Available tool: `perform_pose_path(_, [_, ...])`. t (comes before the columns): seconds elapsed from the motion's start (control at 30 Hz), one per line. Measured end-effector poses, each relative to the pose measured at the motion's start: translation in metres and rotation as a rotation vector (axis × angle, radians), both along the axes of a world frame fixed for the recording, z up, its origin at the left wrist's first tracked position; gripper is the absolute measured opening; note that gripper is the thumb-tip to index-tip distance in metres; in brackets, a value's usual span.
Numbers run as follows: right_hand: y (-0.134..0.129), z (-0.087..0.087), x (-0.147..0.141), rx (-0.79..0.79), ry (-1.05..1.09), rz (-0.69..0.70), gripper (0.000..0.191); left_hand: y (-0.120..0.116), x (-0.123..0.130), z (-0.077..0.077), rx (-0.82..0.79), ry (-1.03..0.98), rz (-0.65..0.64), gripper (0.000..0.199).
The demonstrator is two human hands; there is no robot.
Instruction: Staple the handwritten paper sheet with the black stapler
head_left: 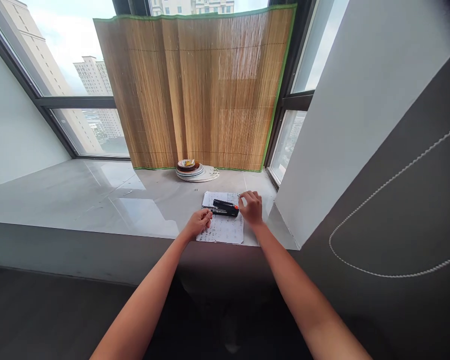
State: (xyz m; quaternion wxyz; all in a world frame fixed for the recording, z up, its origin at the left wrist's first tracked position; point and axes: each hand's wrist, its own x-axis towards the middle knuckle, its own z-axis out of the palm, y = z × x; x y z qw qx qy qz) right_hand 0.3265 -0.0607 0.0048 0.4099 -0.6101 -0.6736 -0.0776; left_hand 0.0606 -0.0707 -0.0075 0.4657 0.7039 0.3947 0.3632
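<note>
A black stapler (230, 205) with a red-orange spot at its right end lies on sheets of handwritten paper (223, 230). Its top arm and base are spread apart toward the left. My left hand (200, 222) is closed at the stapler's left end, its fingertips touching the lower part. At the right end, my right hand (252, 207) is raised just above the paper's edge. Its thumb and forefinger pinch something small and thin, too small to name.
A stack of plates (189, 172) stands at the back of the pale stone sill (153, 190). Behind it hangs a bamboo blind (210, 90) across the window. A white wall (318, 150) slopes at right, and a beaded cord (363, 200) hangs beside it.
</note>
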Motion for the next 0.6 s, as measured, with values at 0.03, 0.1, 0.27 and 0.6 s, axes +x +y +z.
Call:
perform_pose_path(0.03, [0.009, 0.001, 0.01, -0.09, -0.018, -0.065, 0.022, 0.0, 0.0, 0.0, 0.006, 0.008, -0.006, 0.046])
perform_pose_path(0.1, [0.027, 0.0, 0.03, -0.3, -0.065, -0.154, 0.026, -0.001, -0.001, 0.0, 0.02, 0.017, -0.01, 0.042])
perform_pose_path(0.27, [0.051, -0.016, 0.051, -0.499, -0.084, -0.232, 0.04, 0.0, 0.0, 0.0, 0.015, 0.018, -0.001, 0.038])
perform_pose_path(0.6, [0.049, -0.02, 0.056, -0.457, 0.031, -0.277, 0.045, 0.0, 0.001, -0.003, 0.034, 0.021, 0.006, 0.039])
